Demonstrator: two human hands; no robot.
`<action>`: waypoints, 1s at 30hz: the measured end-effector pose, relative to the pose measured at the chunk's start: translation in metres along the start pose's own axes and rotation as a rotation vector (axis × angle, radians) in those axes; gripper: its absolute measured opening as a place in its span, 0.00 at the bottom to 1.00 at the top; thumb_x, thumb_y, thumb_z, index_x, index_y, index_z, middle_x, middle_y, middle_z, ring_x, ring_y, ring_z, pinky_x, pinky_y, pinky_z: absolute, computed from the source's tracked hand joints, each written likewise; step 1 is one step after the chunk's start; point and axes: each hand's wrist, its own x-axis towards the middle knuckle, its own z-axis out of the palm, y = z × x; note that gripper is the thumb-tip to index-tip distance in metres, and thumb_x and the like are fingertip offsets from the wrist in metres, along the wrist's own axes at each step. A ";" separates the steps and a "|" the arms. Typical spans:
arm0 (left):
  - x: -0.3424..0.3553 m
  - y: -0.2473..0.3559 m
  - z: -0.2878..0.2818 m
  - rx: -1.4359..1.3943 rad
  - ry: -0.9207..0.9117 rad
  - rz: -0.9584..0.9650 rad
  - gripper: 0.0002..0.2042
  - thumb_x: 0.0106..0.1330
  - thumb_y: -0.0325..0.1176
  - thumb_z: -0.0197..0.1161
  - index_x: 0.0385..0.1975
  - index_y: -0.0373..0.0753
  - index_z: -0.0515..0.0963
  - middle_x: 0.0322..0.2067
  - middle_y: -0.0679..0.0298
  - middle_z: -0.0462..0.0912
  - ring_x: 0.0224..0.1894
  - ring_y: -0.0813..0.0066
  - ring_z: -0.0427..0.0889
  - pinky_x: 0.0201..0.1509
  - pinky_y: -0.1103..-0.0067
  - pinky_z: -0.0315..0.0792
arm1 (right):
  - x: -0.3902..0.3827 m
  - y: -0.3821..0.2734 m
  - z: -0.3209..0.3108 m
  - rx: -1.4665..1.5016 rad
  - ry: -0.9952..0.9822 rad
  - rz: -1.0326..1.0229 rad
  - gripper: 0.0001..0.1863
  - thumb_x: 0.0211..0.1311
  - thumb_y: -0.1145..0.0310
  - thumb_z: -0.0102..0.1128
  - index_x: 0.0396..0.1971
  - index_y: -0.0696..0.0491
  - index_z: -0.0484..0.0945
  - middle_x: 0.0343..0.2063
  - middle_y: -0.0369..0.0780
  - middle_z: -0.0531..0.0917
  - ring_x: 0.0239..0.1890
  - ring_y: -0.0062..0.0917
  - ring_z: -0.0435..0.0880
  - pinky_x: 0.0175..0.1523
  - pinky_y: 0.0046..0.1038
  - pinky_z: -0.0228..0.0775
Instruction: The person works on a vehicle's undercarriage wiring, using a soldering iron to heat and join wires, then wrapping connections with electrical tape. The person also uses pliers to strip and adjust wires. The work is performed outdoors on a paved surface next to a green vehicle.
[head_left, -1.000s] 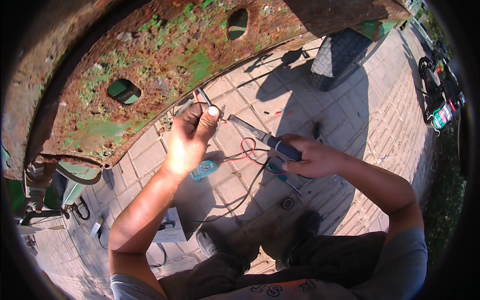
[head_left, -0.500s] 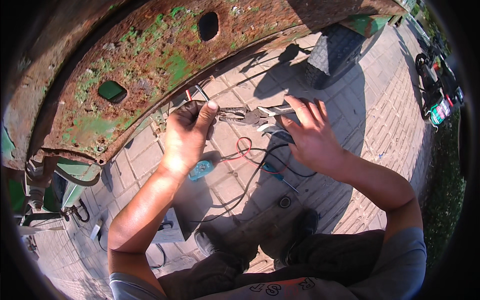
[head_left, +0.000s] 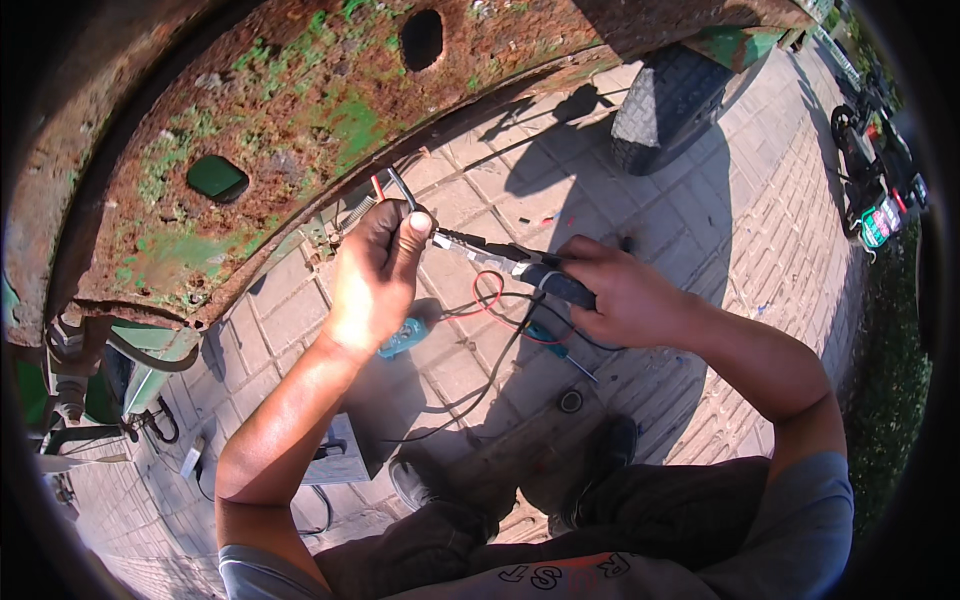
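Observation:
My left hand point(head_left: 372, 275) is closed, thumb pressed against the bent fingers. A dark wire point(head_left: 401, 186) and a red wire point(head_left: 377, 187) stick out above it, close to the rusty metal edge; how they run inside the fist is hidden. My right hand point(head_left: 630, 295) is wrapped round the dark handles of a pair of pliers point(head_left: 490, 254). Their metal jaws reach left to the tip of my left thumb, and the handles are squeezed together. Whatever sits between the jaws is too small to make out.
A rusty green metal frame point(head_left: 300, 130) curves across the upper left, with a tyre point(head_left: 670, 110) beyond it. On the paving lie a red lead point(head_left: 483, 280), a screwdriver point(head_left: 562, 350), a blue-green object point(head_left: 403, 338), a dark ring point(head_left: 570, 401) and a grey box point(head_left: 345, 455).
The pliers have gone from spread handles and jaws to squeezed together, and they now tilt down to the right. My right hand has dropped slightly; my left hand is nearly still.

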 end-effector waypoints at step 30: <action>-0.018 -0.012 0.011 -0.025 0.078 0.256 0.14 0.62 0.38 0.65 0.33 0.32 0.75 0.24 0.71 0.72 0.25 0.87 0.70 0.25 0.87 0.65 | -0.027 0.070 0.074 -0.025 -0.178 0.022 0.18 0.48 0.70 0.59 0.43 0.53 0.78 0.53 0.47 0.69 0.56 0.41 0.67 0.59 0.41 0.59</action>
